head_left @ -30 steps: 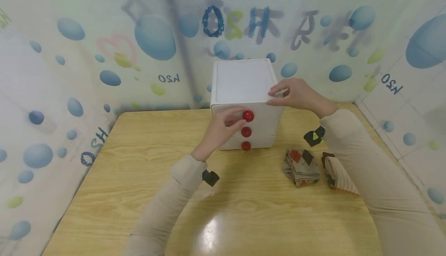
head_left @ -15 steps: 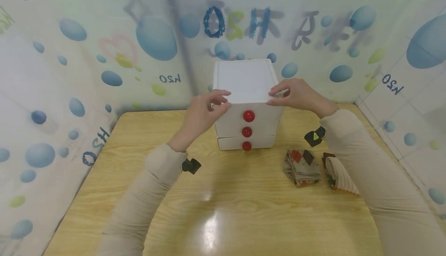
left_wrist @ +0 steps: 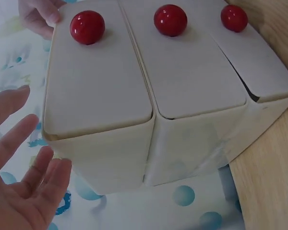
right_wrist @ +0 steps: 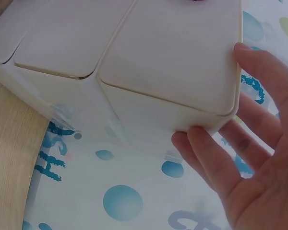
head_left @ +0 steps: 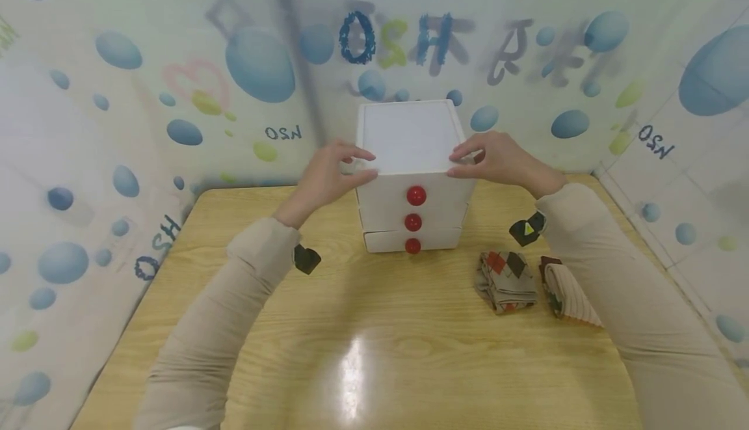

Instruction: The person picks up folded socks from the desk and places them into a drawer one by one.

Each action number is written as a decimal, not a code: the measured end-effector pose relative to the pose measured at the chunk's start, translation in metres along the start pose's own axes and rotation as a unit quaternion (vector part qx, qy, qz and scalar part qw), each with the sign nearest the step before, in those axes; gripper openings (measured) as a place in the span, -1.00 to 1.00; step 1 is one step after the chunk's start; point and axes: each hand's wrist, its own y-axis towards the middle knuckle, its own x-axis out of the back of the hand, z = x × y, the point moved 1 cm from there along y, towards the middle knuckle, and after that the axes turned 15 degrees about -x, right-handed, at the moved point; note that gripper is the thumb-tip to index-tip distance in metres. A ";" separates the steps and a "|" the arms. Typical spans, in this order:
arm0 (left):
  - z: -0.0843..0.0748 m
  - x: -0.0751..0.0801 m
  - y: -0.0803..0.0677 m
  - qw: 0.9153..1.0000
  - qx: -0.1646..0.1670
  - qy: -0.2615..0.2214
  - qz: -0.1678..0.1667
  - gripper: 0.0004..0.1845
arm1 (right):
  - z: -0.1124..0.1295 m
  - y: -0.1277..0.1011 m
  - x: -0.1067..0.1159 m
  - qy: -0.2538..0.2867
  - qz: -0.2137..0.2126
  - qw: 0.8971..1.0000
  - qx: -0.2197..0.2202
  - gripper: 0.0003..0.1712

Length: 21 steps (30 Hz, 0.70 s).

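Observation:
A white three-drawer box [head_left: 409,137] with red knobs [head_left: 416,195] stands at the back middle of the wooden table [head_left: 374,352]. My left hand [head_left: 345,166] reaches to its top left front corner, fingertips at the edge. In the left wrist view this left hand [left_wrist: 24,182] is spread with straight fingers beside the box [left_wrist: 182,86]. My right hand [head_left: 486,157] rests on the top right front corner. The right wrist view shows the right hand [right_wrist: 249,143] with fingers laid along the corner of the box [right_wrist: 173,48]. The bottom drawer front [head_left: 412,240] sticks out slightly.
Two folded socks lie right of the box: an argyle one [head_left: 506,280] and a ribbed beige one [head_left: 570,293]. Walls papered with blue bubbles close in the table behind and on both sides. Bare tabletop stretches in front of the box.
My left hand left the top red knob and moved up and left to the box's top left corner. The right hand stayed on the right corner.

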 end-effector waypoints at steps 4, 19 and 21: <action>0.007 -0.003 0.001 0.999 0.014 -0.043 0.009 -0.57 | 0.000 0.000 0.000 -0.001 0.000 1.000 -0.001 -0.54; 0.012 -0.007 0.002 0.994 0.073 -0.077 0.014 -0.57 | -0.001 0.001 0.001 0.000 0.000 1.000 -0.006 -0.55; 0.014 -0.007 0.002 0.993 0.076 -0.087 0.013 -0.59 | -0.002 0.001 0.001 0.002 0.000 1.000 -0.008 -0.55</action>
